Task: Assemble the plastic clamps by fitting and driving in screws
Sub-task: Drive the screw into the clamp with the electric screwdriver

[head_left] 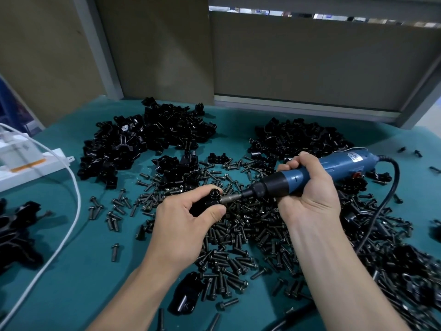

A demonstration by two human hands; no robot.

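My left hand [183, 220] grips a black plastic clamp [207, 201] just above the screw heap, thumb and fingers curled round it. My right hand [307, 189] is wrapped round a blue electric screwdriver [317, 172], whose metal bit [230, 199] points left and meets the clamp's side. A wide heap of dark screws [238, 237] lies under and between both hands. Piles of black clamp parts lie at the back left [148, 139] and back right [298, 137].
The table has a teal cover [71, 283]. A white cable [69, 225] curves across the left side from a white box [26, 161]. The screwdriver's black cord [391, 187] loops to the right. More black parts lie at the left edge [16, 232] and near front [186, 295].
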